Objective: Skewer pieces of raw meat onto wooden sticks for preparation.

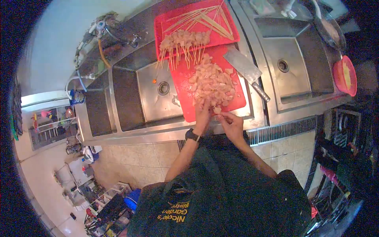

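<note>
Raw pale meat pieces (pixel 214 81), probably chicken, lie heaped on a red cutting board (pixel 188 109). My left hand (pixel 202 114), with a dark watch on its wrist, reaches to the heap's near edge; its fingertips are partly hidden among the meat. Just right of it, my right hand (pixel 232 123) has thumb and fingers pinched together beside a small meat piece (pixel 217 110), apparently on a thin skewer that is barely visible. Beyond the board, a red tray (pixel 158 29) holds loose bamboo skewers (pixel 204 19) and a row of skewered meat (pixel 185 40), sticks towards me.
A cleaver (pixel 244 66) lies at the board's right edge, handle towards the lower right. Steel sink basins (pixel 160 100) are on the left, another sink (pixel 291 65) on the right. A pink bowl (pixel 345 75) stands at the far right, near a pan (pixel 330 31). A tap (pixel 134 40) is at the back left.
</note>
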Demonstrator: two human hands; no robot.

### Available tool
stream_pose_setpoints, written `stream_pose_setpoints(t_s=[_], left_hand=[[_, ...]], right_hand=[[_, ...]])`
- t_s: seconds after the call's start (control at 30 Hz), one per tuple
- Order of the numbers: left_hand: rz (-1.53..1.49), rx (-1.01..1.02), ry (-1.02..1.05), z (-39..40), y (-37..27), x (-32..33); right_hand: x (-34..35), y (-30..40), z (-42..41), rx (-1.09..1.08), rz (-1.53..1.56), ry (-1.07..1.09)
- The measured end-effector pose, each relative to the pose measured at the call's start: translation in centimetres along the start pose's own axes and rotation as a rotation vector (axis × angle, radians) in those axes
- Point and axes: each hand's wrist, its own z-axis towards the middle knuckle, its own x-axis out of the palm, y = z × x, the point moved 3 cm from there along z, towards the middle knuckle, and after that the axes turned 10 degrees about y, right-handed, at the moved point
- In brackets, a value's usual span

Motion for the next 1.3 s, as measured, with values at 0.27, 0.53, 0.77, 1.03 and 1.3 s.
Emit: stream_pose_setpoints(t_s=[0.27,0.53,0.77,1.03,1.3], left_hand=[[-0.141,0.022,0.011,0.1,2.3,1.0],[0.121,-0.009,0.162,1.0,2.2,1.6],[0.456,0.368,0.300,9.0,-4.0,5.2],[1.462,0.290,0.314,16.0,-2.5,5.3],[0.838,0.620,0.128,6.3,-6.5,3.0]], right_hand=[[-0.2,-0.6,0.4,-0.034,0.091,-0.083],[-0.7,-3.3,0.8,-0.019,0.152,-0.174],[-5.7,-5.2,-0.1,-0.008,0.134,-0.414],[-7.8,-5.6,-1.8,0.060,0.121,-0.462],[-8.4,-3.5,-2.3,0.058,-0.085,-0.235]])
